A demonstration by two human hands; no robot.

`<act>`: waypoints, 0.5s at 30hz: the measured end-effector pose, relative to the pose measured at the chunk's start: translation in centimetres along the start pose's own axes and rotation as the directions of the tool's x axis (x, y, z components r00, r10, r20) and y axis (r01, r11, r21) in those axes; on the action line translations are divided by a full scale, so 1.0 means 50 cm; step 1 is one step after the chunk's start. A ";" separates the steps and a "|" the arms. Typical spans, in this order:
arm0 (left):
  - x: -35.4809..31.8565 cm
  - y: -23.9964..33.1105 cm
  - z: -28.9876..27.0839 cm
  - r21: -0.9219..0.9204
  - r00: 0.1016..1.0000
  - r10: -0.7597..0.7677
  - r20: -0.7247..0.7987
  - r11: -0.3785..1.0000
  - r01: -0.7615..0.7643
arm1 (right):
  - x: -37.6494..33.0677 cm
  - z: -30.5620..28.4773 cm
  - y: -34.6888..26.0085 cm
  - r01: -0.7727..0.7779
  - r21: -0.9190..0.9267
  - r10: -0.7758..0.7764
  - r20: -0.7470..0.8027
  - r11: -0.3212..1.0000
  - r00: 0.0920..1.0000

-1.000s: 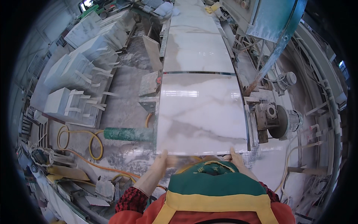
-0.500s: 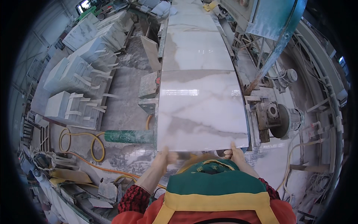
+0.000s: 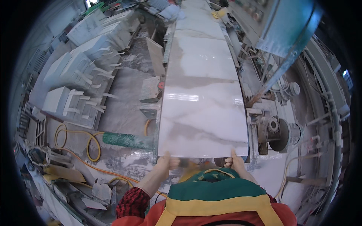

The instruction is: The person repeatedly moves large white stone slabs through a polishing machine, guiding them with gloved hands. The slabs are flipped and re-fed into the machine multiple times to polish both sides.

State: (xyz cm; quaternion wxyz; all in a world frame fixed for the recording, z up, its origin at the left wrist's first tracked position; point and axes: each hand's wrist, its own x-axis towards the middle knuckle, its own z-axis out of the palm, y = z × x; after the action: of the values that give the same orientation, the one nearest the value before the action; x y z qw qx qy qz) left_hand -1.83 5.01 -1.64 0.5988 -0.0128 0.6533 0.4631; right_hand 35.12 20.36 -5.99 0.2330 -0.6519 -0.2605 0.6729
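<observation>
both hands grip near edge of white veined marble slab [image 3: 203, 116] lying on long surface [image 3: 200, 22], end to end with next slab [image 3: 203, 58]. left hand [image 3: 167, 162] fingers curled under left corner, right hand [image 3: 233, 162] pinching right corner. step looks like feeding/positioning; next likely needs even push, slab kept square.

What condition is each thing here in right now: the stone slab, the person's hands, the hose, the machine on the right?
Marble slab: flat on the line, glossy, near edge gripped.
Left hand: closed on the slab's near edge.
Right hand: thumb up on the slab's near edge.
Yellow hose: looped loose on the floor.
Motor: beside the slab; running or not, can't tell.
Stacked slabs: leaning on edge.
</observation>
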 end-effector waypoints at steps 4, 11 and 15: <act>0.012 0.000 -0.006 0.075 1.000 0.005 0.012 0.997 -0.006 | 0.004 -0.009 0.007 0.066 0.023 -0.067 0.067 0.998 0.995; -0.001 -0.051 -0.142 0.041 0.974 0.084 0.209 0.995 -0.095 | 0.057 -0.069 -0.024 0.007 -0.141 0.032 0.271 0.990 0.962; -0.152 -0.153 -0.368 0.073 0.963 0.135 -0.234 0.990 -0.120 | 0.057 -0.097 0.050 0.107 -0.336 0.013 0.336 0.936 0.942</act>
State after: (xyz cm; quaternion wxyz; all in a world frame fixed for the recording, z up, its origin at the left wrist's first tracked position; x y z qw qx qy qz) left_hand -9.49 -14.83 -2.81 0.4850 -0.0089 0.7332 0.4766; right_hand 39.91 20.56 -9.84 0.0824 -0.5533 -0.4272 0.7103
